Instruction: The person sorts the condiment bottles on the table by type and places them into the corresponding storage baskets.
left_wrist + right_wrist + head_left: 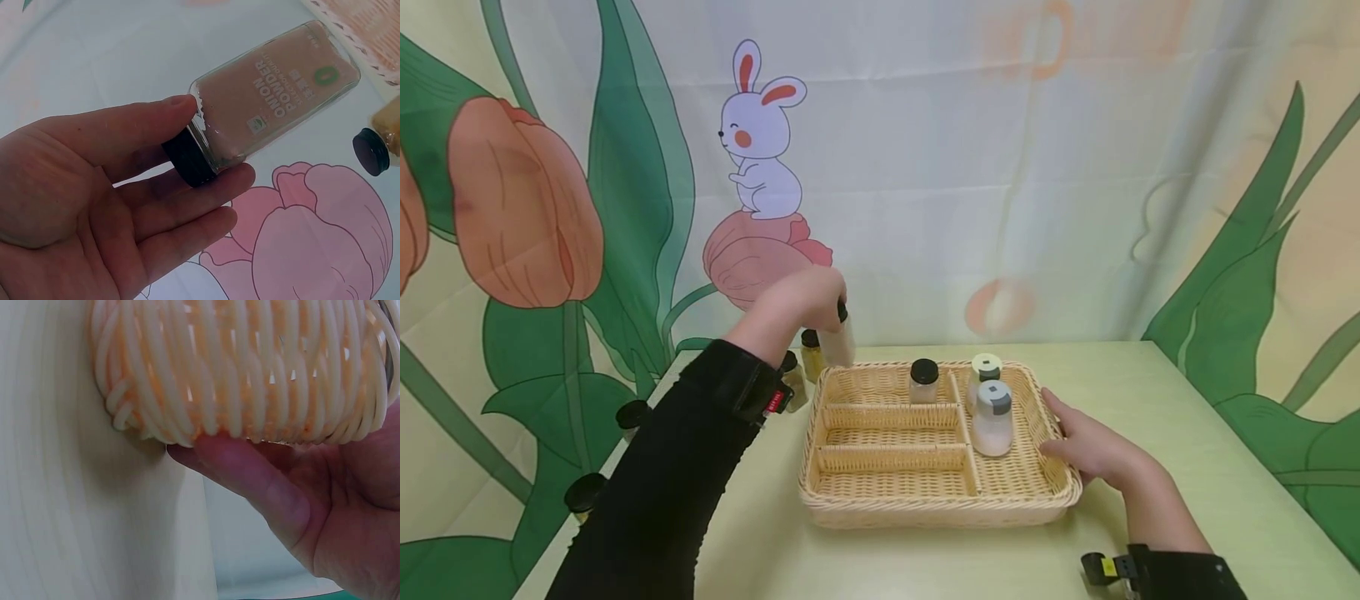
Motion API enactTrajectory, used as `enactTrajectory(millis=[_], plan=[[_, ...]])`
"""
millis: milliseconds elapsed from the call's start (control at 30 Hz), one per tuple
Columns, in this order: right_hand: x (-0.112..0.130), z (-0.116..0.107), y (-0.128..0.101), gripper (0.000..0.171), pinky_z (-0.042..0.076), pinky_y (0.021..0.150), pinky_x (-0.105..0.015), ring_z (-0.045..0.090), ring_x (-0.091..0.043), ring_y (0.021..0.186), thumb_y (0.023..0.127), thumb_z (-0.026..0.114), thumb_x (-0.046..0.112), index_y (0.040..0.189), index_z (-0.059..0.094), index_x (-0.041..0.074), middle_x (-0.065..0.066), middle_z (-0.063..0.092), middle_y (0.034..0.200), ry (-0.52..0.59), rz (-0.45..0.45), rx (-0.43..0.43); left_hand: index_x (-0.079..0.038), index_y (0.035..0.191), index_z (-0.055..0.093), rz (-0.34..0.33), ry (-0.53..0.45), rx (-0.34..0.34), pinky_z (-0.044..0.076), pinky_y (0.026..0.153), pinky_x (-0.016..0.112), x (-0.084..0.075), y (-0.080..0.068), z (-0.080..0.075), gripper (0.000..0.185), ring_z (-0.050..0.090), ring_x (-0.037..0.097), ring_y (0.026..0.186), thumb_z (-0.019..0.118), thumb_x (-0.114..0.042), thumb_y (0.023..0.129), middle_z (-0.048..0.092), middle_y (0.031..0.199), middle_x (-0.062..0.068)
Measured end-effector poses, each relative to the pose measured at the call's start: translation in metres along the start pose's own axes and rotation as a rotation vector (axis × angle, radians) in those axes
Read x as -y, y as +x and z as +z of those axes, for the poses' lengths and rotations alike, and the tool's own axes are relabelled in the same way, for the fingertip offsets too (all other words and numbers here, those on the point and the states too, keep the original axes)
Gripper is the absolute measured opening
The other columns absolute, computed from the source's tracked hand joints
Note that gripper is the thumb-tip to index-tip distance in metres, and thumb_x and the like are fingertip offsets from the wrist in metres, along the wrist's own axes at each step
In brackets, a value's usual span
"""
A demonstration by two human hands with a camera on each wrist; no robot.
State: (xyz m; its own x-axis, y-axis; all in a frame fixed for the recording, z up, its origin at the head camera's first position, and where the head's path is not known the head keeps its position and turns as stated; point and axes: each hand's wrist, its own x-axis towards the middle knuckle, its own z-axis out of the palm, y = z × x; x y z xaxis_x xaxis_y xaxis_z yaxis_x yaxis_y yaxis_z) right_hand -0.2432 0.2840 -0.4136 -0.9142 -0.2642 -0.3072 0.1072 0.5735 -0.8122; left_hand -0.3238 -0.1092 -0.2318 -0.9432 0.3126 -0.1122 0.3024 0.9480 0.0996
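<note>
Glass onion-powder jar (269, 94) | in left hand (801, 300) | right hand (1093, 450) touching basket (880, 492)

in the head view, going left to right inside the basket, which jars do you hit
black-lidded jar → pale-lidded jar and grey-capped white jar, which overlap, so their order is unclear. All stand in the wicker basket.

The divided woven wicker basket (880, 492) sits at centre frame on the pale green table (1187, 467). Three lidded jars (992, 421) stand in its upper right compartments; more black-capped jars (632, 414) stand at its left.
</note>
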Motion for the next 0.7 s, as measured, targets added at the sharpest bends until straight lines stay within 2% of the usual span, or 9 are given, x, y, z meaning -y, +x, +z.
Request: enactTrajectory(millis=[367,500,700], plan=[[-0.001,-0.001,0.000,0.092,0.058,0.057,-0.046,0.068,-0.028,0.071,0.099,0.059,0.009,0.164,-0.006,0.013,-0.041,0.019,0.155,-0.002,0.002,-0.004,-0.001,0.110,0.074,0.034,0.013,-0.018,0.057,0.086,0.042,-0.014,0.005,0.006,0.026,0.065,0.027,0.094,0.079,-0.011,0.086,0.070,0.107,0.013],[-0.001,-0.001,0.000,0.092,0.057,0.056,-0.045,0.068,-0.028,0.071,0.099,0.059,0.009,0.164,-0.006,0.013,-0.041,0.018,0.155,-0.001,0.003,-0.004,-0.001,0.109,0.073,0.021,-0.009,-0.011,0.057,0.087,0.044,-0.020,0.004,0.008,0.026,0.066,0.027,0.094,0.079,-0.010,0.086,0.070,0.108,0.013],[-0.001,-0.002,-0.001,0.092,0.057,0.056,-0.045,0.067,-0.028,0.071,0.099,0.059,0.009,0.164,-0.005,0.013,-0.041,0.016,0.156,-0.002,0.003,-0.003,-0.002,0.109,0.073,0.019,0.002,-0.008,0.057,0.082,0.041,-0.028,0.007,0.011,0.026,0.065,0.027,0.093,0.079,-0.010,0.086,0.070,0.107,0.012]])
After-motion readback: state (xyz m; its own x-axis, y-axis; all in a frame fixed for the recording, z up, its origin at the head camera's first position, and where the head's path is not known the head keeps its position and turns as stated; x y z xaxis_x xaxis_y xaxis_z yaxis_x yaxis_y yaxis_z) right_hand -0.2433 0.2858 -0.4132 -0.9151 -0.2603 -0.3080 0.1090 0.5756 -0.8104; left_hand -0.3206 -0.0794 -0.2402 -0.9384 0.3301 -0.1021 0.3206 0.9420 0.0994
